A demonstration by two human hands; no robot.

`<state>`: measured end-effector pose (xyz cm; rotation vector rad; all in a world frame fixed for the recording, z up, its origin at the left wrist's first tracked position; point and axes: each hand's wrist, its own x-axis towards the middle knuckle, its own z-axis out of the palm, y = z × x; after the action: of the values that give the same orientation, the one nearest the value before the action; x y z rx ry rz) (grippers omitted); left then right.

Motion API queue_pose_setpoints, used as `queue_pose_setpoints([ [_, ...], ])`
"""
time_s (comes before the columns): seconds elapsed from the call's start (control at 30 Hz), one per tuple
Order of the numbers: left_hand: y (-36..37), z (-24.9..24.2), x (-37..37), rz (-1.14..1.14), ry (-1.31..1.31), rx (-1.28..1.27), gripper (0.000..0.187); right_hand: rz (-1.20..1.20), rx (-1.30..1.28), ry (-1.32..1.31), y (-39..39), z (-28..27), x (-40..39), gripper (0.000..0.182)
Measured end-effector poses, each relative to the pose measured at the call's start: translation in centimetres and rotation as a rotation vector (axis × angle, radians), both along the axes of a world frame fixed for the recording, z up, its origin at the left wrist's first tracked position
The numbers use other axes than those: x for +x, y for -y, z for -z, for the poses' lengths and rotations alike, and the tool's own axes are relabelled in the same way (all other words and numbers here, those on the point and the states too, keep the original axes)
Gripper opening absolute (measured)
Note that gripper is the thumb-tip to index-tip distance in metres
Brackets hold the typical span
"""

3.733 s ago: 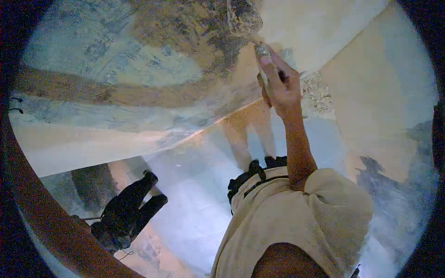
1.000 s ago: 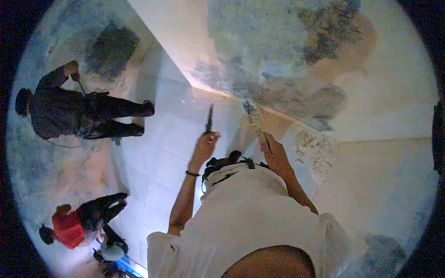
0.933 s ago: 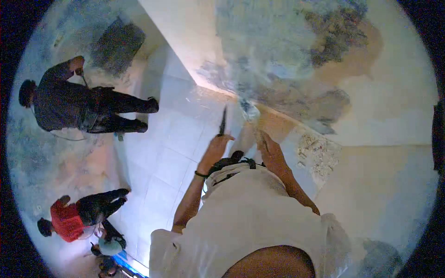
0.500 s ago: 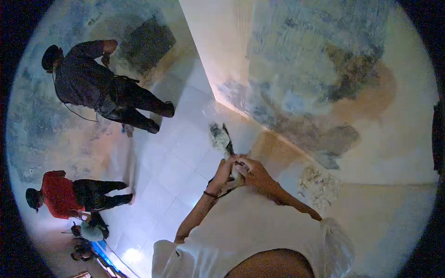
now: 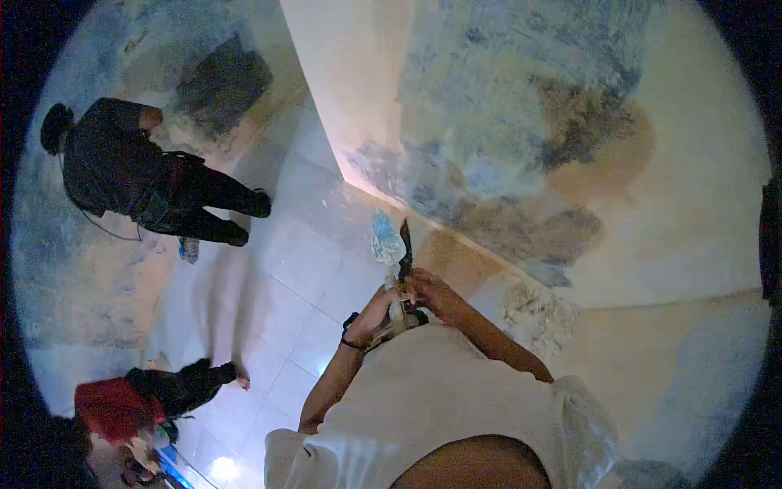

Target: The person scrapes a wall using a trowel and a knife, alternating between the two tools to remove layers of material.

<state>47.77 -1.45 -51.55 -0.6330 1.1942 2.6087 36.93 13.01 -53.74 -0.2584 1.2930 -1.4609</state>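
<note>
A trowel (image 5: 387, 239) with a pale, plaster-crusted blade points away from me in front of my shirt. My left hand (image 5: 375, 314) is closed round its whitish handle. Beside the blade a narrow, dark, slightly curved tool (image 5: 406, 251), like a blade, stands out of my right hand (image 5: 433, 293). The fingers of that hand are bent round its lower end, close against the left hand. Its exact kind is hard to make out. Below the hands the handle end meets my white shirt.
A patchy, partly scraped wall (image 5: 505, 138) rises ahead and right, with flaked debris (image 5: 538, 318) at its foot. Pale floor tiles (image 5: 301, 269) lie to the left. A person in dark clothes (image 5: 122, 163) faces the left wall; a person in red (image 5: 118, 407) is lower left.
The trowel blade and the dark tool now show more clearly apart, and my right hand is around the dark one. The person in red has moved lower in view; the whole view has shifted.
</note>
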Motion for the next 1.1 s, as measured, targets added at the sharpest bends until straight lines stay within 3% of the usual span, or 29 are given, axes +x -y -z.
queue_pose_setpoints([
  [0.03,0.9,-0.9,0.0,0.032,-0.027,0.011,0.020,0.022,0.071,-0.080,0.4,-0.8,0.0,0.033],
  [0.13,1.2,-1.3,0.4,0.066,-0.040,0.067,0.019,0.124,-0.007,0.020,0.8,-1.7,0.6,0.032],
  [0.3,-0.1,-2.9,-0.1,0.083,-0.007,-0.033,0.026,0.458,0.055,-0.476,-0.9,-3.4,0.6,0.032],
  [0.37,-0.5,-2.9,-0.1,0.076,-0.020,-0.223,0.029,0.625,0.138,-0.690,-2.6,-2.7,-1.2,0.032],
  [0.43,-0.6,-2.8,0.0,0.069,-0.035,-0.415,0.034,0.567,0.221,-0.884,-5.5,-1.6,-3.6,0.032],
  [0.57,2.1,-3.2,-0.8,0.427,0.233,-0.454,0.047,0.287,0.264,-1.240,-6.5,-6.1,-4.9,0.033],
  [0.67,1.5,-5.6,-0.9,0.408,0.215,-0.363,0.042,0.238,0.198,-1.475,-5.9,-7.5,-4.7,0.034],
  [0.8,1.1,-5.7,0.0,0.200,-0.003,-0.235,0.022,0.096,0.474,-1.534,-5.9,-8.4,-4.9,0.035],
  [0.9,1.5,-1.3,-0.2,0.309,-0.258,-0.422,0.019,-0.007,0.834,-1.384,-7.8,-7.6,-8.1,0.036],
  [0.97,2.0,-2.1,-0.3,0.402,-0.195,-0.394,0.019,0.012,1.020,-1.280,-10.5,-4.2,-11.1,0.037],
  [1.0,1.9,-6.4,-0.4,0.412,-0.038,-0.284,0.020,0.083,0.958,-1.299,-11.1,-4.9,-10.1,0.036],
  [1.1,1.0,-8.7,-0.5,0.351,0.075,-0.204,0.022,0.217,0.752,-1.397,-11.5,-6.6,-6.4,0.035],
])
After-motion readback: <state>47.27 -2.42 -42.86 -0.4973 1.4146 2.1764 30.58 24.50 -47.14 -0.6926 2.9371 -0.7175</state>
